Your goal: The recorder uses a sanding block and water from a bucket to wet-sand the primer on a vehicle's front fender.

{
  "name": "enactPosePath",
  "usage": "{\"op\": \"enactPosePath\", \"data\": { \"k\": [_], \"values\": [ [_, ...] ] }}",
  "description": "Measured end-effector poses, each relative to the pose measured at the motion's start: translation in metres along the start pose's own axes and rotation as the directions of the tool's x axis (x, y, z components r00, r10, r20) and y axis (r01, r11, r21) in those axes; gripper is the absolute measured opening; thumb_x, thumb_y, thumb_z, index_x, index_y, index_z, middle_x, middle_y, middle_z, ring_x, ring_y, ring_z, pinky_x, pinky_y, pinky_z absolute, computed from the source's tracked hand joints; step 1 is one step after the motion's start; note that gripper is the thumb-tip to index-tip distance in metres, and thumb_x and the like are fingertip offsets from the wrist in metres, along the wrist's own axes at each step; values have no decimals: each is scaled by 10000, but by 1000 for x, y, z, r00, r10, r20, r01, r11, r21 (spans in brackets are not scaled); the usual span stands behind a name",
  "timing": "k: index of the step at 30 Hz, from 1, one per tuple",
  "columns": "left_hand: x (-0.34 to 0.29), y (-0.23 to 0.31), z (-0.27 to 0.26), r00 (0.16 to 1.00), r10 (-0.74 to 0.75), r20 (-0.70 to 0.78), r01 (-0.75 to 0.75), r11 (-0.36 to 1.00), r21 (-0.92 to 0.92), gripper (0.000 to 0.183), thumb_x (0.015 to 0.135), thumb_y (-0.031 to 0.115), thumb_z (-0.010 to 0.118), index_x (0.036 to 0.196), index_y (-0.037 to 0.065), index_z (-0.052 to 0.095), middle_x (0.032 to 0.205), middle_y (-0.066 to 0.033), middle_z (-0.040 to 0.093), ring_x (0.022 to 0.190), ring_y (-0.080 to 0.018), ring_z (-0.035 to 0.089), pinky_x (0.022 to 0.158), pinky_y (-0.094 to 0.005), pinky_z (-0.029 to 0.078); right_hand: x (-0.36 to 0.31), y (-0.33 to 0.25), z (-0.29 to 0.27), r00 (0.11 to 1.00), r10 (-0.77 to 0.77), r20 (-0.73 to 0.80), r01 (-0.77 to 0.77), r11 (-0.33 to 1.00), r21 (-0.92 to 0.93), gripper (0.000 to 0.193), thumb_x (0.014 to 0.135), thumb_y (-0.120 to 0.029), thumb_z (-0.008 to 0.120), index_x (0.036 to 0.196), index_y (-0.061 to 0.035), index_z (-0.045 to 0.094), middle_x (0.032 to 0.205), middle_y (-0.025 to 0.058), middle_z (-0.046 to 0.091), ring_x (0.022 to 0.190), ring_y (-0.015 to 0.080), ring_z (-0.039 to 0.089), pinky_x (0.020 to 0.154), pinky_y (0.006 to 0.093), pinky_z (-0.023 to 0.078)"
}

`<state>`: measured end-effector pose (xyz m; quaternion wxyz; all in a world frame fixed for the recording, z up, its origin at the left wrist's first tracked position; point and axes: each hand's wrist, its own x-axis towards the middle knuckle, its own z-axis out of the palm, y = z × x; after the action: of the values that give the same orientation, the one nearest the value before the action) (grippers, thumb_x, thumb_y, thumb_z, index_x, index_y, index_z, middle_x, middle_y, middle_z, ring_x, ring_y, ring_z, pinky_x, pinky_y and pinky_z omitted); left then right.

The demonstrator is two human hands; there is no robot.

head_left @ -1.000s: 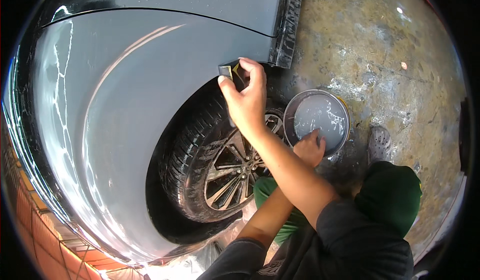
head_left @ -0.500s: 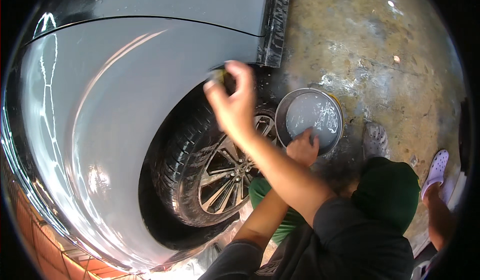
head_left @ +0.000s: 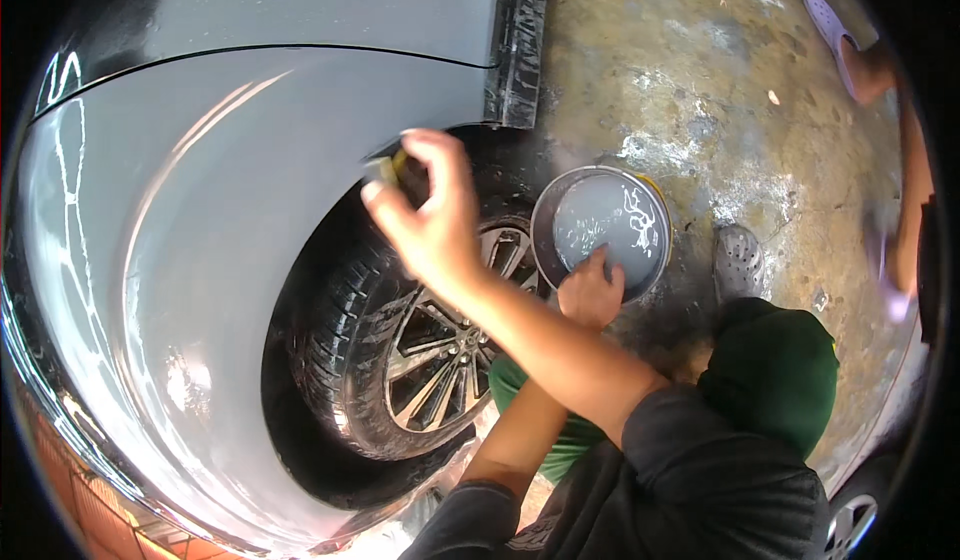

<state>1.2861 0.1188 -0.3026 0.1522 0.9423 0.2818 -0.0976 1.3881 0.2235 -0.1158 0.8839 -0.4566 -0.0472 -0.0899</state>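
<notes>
My right hand [head_left: 425,225] is closed round a small yellow-and-dark sponge [head_left: 385,170], blurred, at the upper edge of a car's wheel arch. Grey, wet-looking bodywork [head_left: 220,210] spreads to its left, and the black tyre [head_left: 330,360] with its spoked rim [head_left: 455,345] sits below. My left arm passes beneath the right one. My left hand [head_left: 592,295] lies over the near rim of a round bucket [head_left: 541,225], its fingers hooked inside; part of its grip is hidden. Cloudy grey water [head_left: 605,225] with patches of foam fills the bucket.
A black side step [head_left: 520,50] runs along the car beyond the wheel. My grey clog [head_left: 740,260] stands on the wet, stained floor [head_left: 690,70]. Another person's lavender clogs [head_left: 825,20] and bare legs are at the right. Part of another wheel [head_left: 850,525] shows lower right.
My right hand has shifted slightly left and down along the arch edge with the sponge. My left hand stays at the bucket. The other person has stepped, one clog now farther away.
</notes>
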Motion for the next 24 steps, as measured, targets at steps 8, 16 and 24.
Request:
{"op": "enactPosePath", "data": {
  "k": [8,16,24],
  "values": [
    [1,10,10,995,65,-72,-66,998,-14,407,954,327,604,1292,104,638,1030,-187,744,924,-397,719,842,-500,563,42,73,-42,895,417,-160,-414,909,53,474,858,-228,770,1180,60,575,1132,230,622,1100,330,602,993,412,459],
    [3,1,-6,999,29,-16,-29,1000,-11,437,952,338,592,1321,106,624,1061,-201,736,963,-392,716,847,-497,563,15,32,-20,956,287,-53,-285,957,45,483,840,-162,775,1216,47,556,1231,210,604,1163,319,589,1041,422,446],
    [-3,-2,-1,999,37,0,-37,999,-19,426,961,352,588,1326,135,619,1061,-202,738,963,-405,713,855,-506,559,8,24,-16,989,144,-23,-144,989,18,471,838,-160,771,1207,34,552,1223,214,591,1193,341,566,1054,441,432]
  ]
}}
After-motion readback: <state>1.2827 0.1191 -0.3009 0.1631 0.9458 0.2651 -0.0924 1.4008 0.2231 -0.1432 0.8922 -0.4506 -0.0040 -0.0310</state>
